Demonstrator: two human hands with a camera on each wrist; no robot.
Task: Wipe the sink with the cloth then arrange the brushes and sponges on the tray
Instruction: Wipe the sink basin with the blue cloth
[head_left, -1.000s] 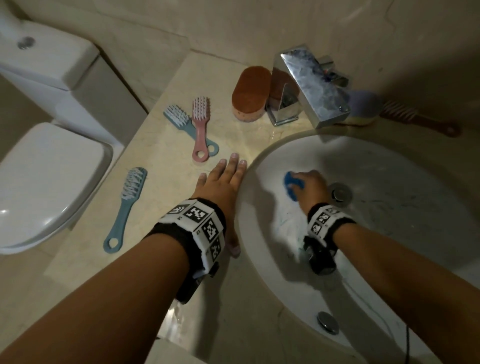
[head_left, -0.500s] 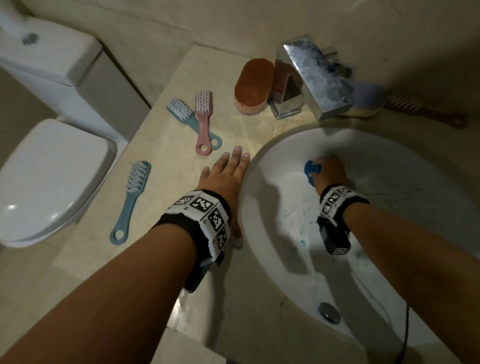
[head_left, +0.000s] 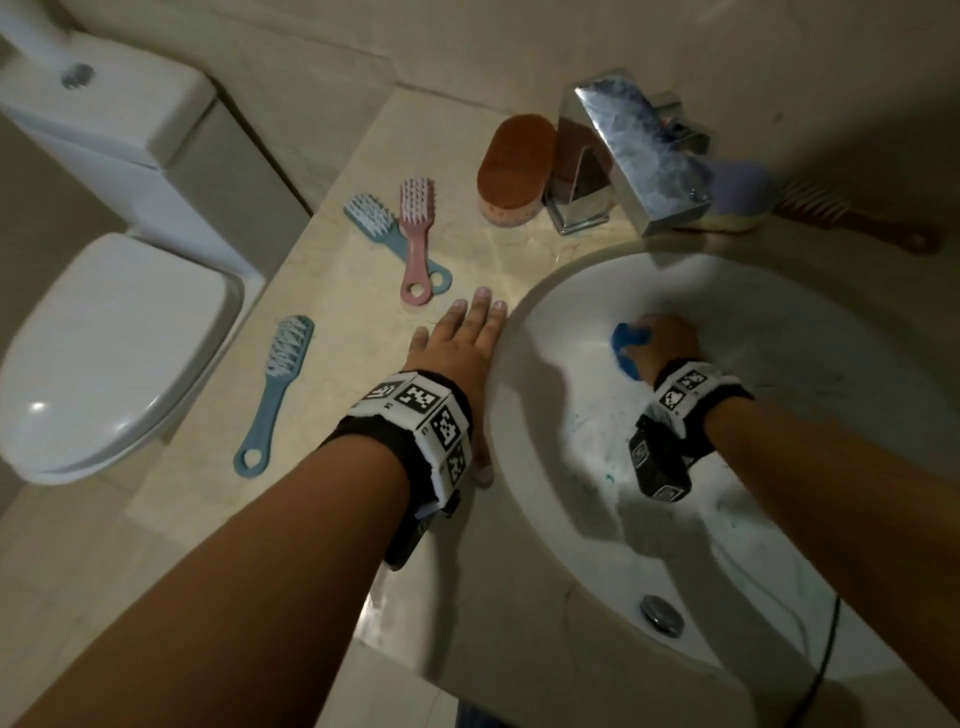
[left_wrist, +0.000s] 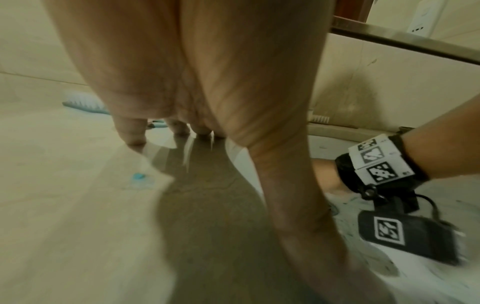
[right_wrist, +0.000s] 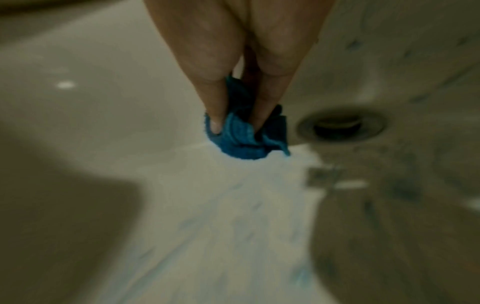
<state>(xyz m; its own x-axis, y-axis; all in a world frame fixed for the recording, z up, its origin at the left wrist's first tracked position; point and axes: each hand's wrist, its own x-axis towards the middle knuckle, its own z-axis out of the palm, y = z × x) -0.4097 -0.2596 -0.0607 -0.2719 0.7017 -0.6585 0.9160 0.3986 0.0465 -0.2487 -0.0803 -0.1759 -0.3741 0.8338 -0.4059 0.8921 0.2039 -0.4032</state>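
**Cloth pressed into the sink basin, brushes and sponges lying on the counter**

Far left stands a white toilet (head_left: 104, 353), lid down. On the beige counter (head_left: 322, 415) beside it lies a blue brush (head_left: 275, 395), its long axis running from the ringed handle end near the viewer up to the bristle head farther away, tilted slightly right. Farther back, a second blue brush (head_left: 374, 223) and a pink brush (head_left: 415, 239) lie side by side, touching; their bristle heads point away from the viewer and their ring ends meet nearest the left hand (head_left: 462, 353). That hand lies flat on the counter at the sink's left rim, fingers straight and together, holding nothing.

An orange oval sponge (head_left: 514, 169) sits against the left side of the chrome tap (head_left: 623, 150), its long axis running front to back. Behind the tap's right side lies a purple sponge (head_left: 737, 192), partly hidden, and beyond it a dark reddish brush (head_left: 852, 218) lies with its handle pointing right.

In the white sink (head_left: 571, 519), the right hand (head_left: 667, 345) grips a bunched blue cloth (right_wrist: 244, 135), fingers curled round it, pressing it on the basin just left of the drain (right_wrist: 340, 125). Faint blue-green smears mark the basin nearby.
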